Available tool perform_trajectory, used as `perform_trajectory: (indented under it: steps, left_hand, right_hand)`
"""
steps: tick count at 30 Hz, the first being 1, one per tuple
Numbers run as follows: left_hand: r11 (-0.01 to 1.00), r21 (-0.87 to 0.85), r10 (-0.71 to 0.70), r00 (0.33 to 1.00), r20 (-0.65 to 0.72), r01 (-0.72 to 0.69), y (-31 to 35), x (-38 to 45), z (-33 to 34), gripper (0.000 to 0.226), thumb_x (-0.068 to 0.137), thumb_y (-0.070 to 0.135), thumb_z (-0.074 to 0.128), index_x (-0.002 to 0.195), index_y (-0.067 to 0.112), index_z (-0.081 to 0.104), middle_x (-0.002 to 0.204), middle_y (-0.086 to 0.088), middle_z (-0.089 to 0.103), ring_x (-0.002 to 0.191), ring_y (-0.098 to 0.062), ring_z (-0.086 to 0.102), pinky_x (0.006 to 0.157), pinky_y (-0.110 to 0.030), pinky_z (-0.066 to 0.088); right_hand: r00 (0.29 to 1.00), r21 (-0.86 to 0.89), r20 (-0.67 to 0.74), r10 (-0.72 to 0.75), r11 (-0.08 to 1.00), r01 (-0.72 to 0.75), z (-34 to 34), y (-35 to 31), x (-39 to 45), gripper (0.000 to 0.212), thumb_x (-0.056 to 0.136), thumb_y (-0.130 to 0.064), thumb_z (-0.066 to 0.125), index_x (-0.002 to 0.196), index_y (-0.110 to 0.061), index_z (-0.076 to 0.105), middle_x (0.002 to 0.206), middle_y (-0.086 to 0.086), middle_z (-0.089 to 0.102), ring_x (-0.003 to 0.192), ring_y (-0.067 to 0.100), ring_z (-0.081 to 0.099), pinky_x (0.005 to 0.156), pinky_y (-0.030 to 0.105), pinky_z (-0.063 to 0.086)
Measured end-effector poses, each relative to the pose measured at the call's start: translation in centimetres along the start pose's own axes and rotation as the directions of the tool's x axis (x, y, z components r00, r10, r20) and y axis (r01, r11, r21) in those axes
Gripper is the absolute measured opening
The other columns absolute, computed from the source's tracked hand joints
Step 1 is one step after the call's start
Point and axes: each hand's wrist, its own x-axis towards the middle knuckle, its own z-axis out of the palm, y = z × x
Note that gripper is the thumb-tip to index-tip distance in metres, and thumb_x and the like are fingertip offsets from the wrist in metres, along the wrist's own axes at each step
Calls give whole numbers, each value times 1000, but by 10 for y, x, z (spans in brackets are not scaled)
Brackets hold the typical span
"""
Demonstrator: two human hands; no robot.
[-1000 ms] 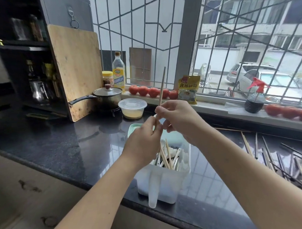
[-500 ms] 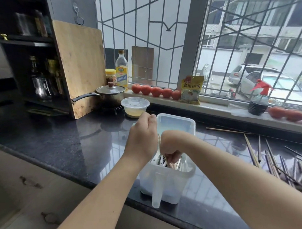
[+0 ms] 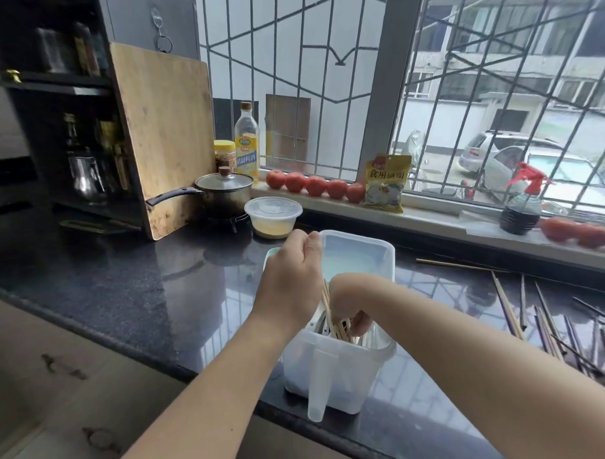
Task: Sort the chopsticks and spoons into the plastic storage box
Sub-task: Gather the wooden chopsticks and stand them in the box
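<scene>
Our right hand (image 3: 348,306) reaches down into the plastic storage box (image 3: 337,375) at the counter's (image 3: 124,287) front edge, fingers curled around the wooden chopsticks (image 3: 335,326) standing inside. Our left hand (image 3: 289,281) hovers at the box's left rim, fingers curled — whether it holds anything, we cannot tell. More loose chopsticks (image 3: 551,320) lie scattered to the right.
</scene>
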Motion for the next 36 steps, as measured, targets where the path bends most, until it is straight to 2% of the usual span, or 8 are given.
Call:
perform_trajectory:
  steps: [4, 9, 14, 18, 21, 27, 32, 36]
  left_hand:
    - [1000, 17, 6, 1000, 0, -6, 1, -1, 0, 41, 108, 45, 34, 85, 17, 52, 64, -2, 58, 60, -23, 54, 68, -53, 53]
    - [1000, 15, 11, 1000, -8, -11, 0, 0, 0, 43, 108, 47, 34, 84, 15, 51, 65, -5, 59, 64, -29, 56, 72, -57, 55]
    - [999, 27, 25, 1000, -5, -25, 1, -2, 0, 42, 109, 45, 34, 84, 16, 52, 65, -6, 60, 63, -28, 57, 73, -58, 53]
    - [998, 44, 33, 999, -7, -33, -1, -1, 0, 43, 107, 49, 33, 83, 19, 52, 64, -5, 61, 63, -29, 58, 73, -58, 54]
    - [998, 49, 34, 999, -2, -34, -1, 0, 1, 46, 99, 57, 31, 78, 21, 50, 61, -3, 59, 61, -30, 56, 71, -59, 54]
    - [986, 156, 62, 998, 11, -63, -7, 3, 4, 41, 97, 49, 31, 78, 18, 50, 66, -7, 61, 67, -36, 59, 68, -58, 54]
    - [912, 388, 85, 987, 135, -132, 4, -2, 5, 35, 106, 30, 40, 77, 14, 52, 72, -7, 62, 73, -32, 58, 64, -44, 47]
    - [816, 491, 289, 951, 110, -304, 42, -22, 24, 35, 104, 30, 47, 73, 17, 51, 63, -1, 57, 65, -29, 56, 60, -44, 48]
  right_hand:
    - [1000, 73, 0, -8, 997, 8, 0, 2, 7, 22, 96, 1, 46, 83, 4, 62, 49, 13, 63, 55, 25, 65, 79, 40, 62]
    - [1000, 120, 11, -3, 993, 1, 1, 1, 7, 19, 98, 0, 46, 87, 4, 62, 65, 17, 66, 51, 23, 66, 65, 35, 62]
    - [995, 126, -97, -5, 992, 17, -1, 2, 5, 23, 95, 3, 41, 96, 7, 63, 70, 17, 69, 72, 31, 74, 80, 43, 63]
    - [995, 4, -95, -33, 999, 33, -1, -1, 1, 27, 93, 4, 44, 76, 0, 64, 55, 9, 65, 47, 18, 64, 71, 34, 62]
    - [997, -42, -51, -51, 998, 48, 2, 1, 2, 35, 91, 6, 42, 63, -4, 61, 43, 6, 61, 48, 18, 62, 77, 35, 62]
    - [981, -145, -148, -125, 984, 103, -1, -1, -7, 29, 90, 4, 48, 63, -6, 53, 52, 6, 58, 54, 21, 58, 60, 32, 53]
    - [771, -17, -602, -208, 969, 248, -20, 16, -31, 20, 91, -16, 51, 71, -13, 48, 73, 3, 56, 63, 22, 53, 54, 30, 41]
    - [586, 254, -809, -44, 873, 416, -13, 74, -68, 19, 94, -29, 52, 82, -18, 62, 77, 0, 65, 72, 25, 58, 63, 34, 48]
